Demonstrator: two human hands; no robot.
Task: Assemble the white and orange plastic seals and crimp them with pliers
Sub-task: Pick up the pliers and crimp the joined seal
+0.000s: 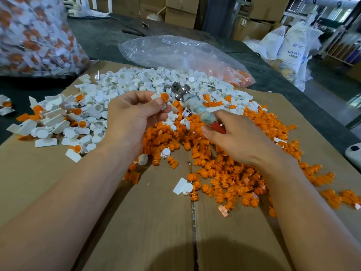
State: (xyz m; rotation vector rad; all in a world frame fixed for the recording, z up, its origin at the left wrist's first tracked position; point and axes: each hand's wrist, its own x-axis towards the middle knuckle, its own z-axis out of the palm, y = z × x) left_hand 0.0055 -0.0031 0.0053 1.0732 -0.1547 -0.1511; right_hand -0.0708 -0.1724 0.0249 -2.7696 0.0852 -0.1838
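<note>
Head view: the thumb and forefinger of the left hand [132, 114] pinch a small white plastic seal with an orange plug seated in it [163, 97], held up above the heap with the other fingers curled under. The right hand [236, 141] has its fingers wrapped round the red handle of cloth-bound metal pliers [193, 106], whose steel head sits just beside the seal. Whether the jaws are on it I cannot tell.

Judging by this, the two halves are mated and the crimp is the step in hand. The next move calls for lining the jaws squarely over the orange plug and squeezing, with the left pinch keeping the seal from twisting.

Below the hands lie a pile of loose orange plastic plugs [224, 163] and, further off, a pile of white plastic bodies [136, 83]. Joined seals [48, 114] are scattered to the left. All rest on a flattened brown cardboard sheet [136, 222]. Beyond it are a clear plastic bag [175, 51] and a large bulging bag of white and orange seals [33, 36].
</note>
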